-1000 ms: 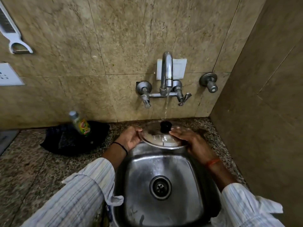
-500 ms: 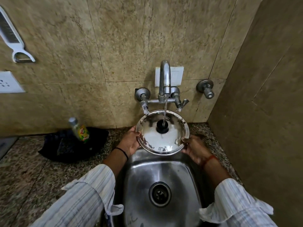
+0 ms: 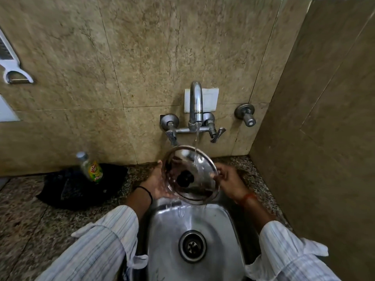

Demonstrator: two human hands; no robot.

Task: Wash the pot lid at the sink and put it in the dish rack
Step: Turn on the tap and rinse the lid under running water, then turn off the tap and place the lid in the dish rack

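Steel lid (image 3: 189, 175) is held tilted above the sink's (image 3: 203, 222) rear edge, under the tap (image 3: 195, 104); water strikes its upper part and drains into the basin. Left of the lid, the left hand (image 3: 157, 184) cups its rim, fingers spread. Right of the lid, the right hand (image 3: 228, 179) pinches the rim, fingers clamped.

left hand (image 3: 157, 184): its fingers pass behind the pot lid (image 3: 190, 175), so the grip there is hidden
pot lid: blurred; its far face cannot be seen
bottle (image 3: 91, 167): label too blurred to read
dark cloth (image 3: 81, 187): what it is cannot be told
white tool (image 3: 12, 63) on the wall: cut off by the left edge
sink (image 3: 168, 240): near rim cut off by the bottom edge
sleeves (image 3: 97, 248): run out of the bottom edge
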